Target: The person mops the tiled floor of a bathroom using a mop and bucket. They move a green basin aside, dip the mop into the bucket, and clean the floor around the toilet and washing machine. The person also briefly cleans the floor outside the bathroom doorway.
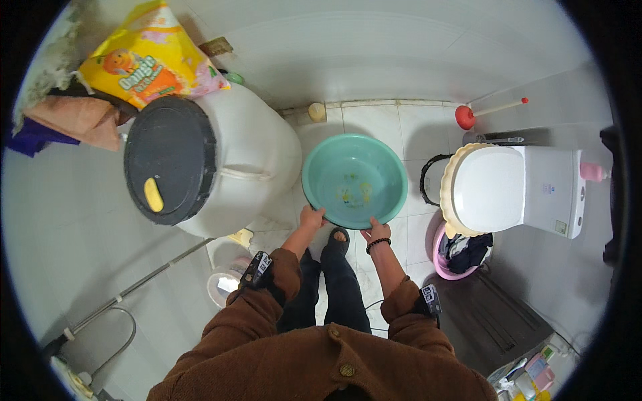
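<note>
A round green plastic basin (355,175) with a printed pattern on its bottom is in front of me, over the tiled floor. My left hand (312,217) grips its near rim on the left, thumb over the edge. On the right of the same rim my right hand (377,230) holds on too, with a beaded bracelet at the wrist. The fingers under the rim are partly hidden. Whether the basin touches the floor, I cannot tell.
At left stands a large white plastic barrel (256,155) with a black lid (170,160). A toilet (489,188) is at right, near a red plunger (465,118) and a pink basin (441,260) of clothes. A lidded bucket (220,285) sits near my left arm.
</note>
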`<state>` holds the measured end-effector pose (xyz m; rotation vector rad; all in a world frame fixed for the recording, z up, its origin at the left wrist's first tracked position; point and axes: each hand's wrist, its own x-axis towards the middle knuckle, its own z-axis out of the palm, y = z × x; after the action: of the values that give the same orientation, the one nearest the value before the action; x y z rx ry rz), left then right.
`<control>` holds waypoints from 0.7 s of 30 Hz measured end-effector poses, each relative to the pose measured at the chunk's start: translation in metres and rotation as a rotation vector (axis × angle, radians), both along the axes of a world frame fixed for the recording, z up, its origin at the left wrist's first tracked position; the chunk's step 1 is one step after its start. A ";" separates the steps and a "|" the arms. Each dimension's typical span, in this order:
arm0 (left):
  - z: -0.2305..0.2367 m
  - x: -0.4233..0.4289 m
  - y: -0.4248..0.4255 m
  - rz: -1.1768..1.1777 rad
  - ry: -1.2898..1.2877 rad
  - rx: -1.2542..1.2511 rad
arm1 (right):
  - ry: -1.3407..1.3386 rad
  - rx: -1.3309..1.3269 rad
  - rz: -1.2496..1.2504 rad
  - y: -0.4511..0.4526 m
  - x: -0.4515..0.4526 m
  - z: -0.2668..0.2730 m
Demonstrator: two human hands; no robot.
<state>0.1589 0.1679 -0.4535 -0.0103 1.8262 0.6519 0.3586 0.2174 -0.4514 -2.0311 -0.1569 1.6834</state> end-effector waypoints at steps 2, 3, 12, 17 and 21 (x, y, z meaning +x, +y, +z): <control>-0.035 -0.007 0.004 0.041 -0.060 0.024 | -0.034 -0.028 -0.018 0.006 -0.008 -0.031; -0.053 -0.012 0.007 0.058 -0.090 0.037 | -0.017 -0.012 -0.011 0.009 -0.012 -0.046; -0.165 -0.038 0.027 0.011 -0.150 0.037 | -0.006 0.041 0.003 0.032 -0.035 -0.157; -0.196 -0.040 0.031 -0.007 -0.140 -0.005 | -0.034 0.053 0.049 0.038 -0.039 -0.196; -0.210 -0.041 0.030 0.002 -0.141 -0.032 | 0.023 0.074 0.052 0.036 -0.037 -0.217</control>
<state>0.1181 0.1981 -0.6638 -0.0778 1.7006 0.6089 0.3218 0.2537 -0.6688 -1.9686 -0.2630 1.7058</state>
